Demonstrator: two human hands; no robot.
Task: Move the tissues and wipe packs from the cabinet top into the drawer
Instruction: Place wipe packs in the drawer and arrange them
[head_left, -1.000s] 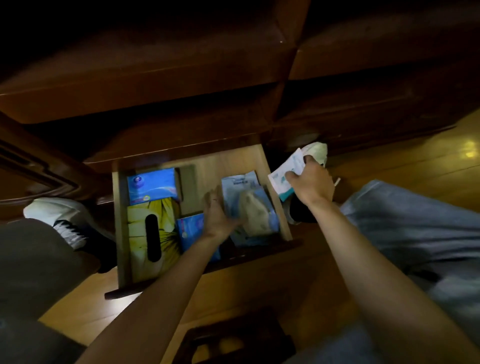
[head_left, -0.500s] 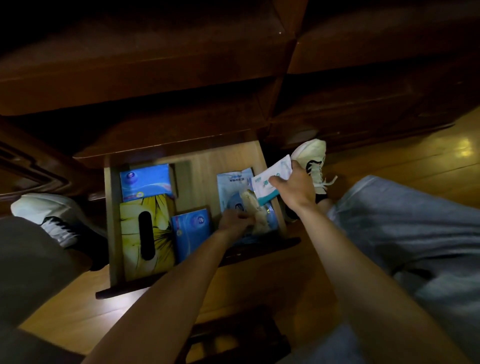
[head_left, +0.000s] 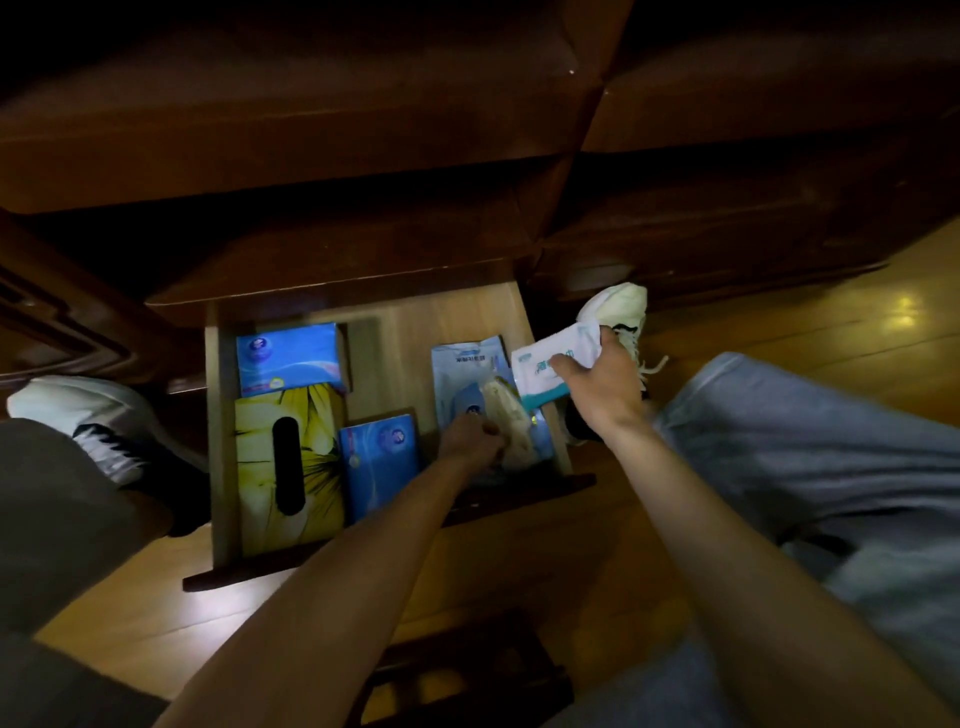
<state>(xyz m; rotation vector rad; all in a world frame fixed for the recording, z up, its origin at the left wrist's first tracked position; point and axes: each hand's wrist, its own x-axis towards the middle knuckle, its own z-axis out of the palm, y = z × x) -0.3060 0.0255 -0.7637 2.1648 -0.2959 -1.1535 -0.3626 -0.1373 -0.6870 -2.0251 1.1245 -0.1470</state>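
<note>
- Two hands at work over the open drawer (head_left: 215, 441), which is pulled out from the dark cabinet (head_left: 311, 130) toward the person.
- Right hand (head_left: 602, 389) clenched on a white wipe pack (head_left: 550, 364) with a teal band, held just above the drawer's right wall and not yet laid down.
- Left hand (head_left: 470, 441) down inside the drawer at its near right, fingers closed on a pale soft bundle (head_left: 511, 421) that lies on a light-blue wipe pack (head_left: 467, 371); the exact hold is hard to make out in the dim light.
- Already in the drawer: yellow tissue box (head_left: 285, 467) along the left, blue tissue pack (head_left: 288, 358) behind it, and a second blue pack (head_left: 379, 462) at the near middle.
- Handling, as a judgement: the wipe pack is probably light, limp and film-wrapped, so slippery; best pinched across a short edge or seam, thumb on top, and not squeezed in the middle.
- Bare wood remains at the far middle; the held pack would likely fit there or flat on the light-blue one.
- The cabinet top is out of view, so what remains up there cannot be told.
</note>
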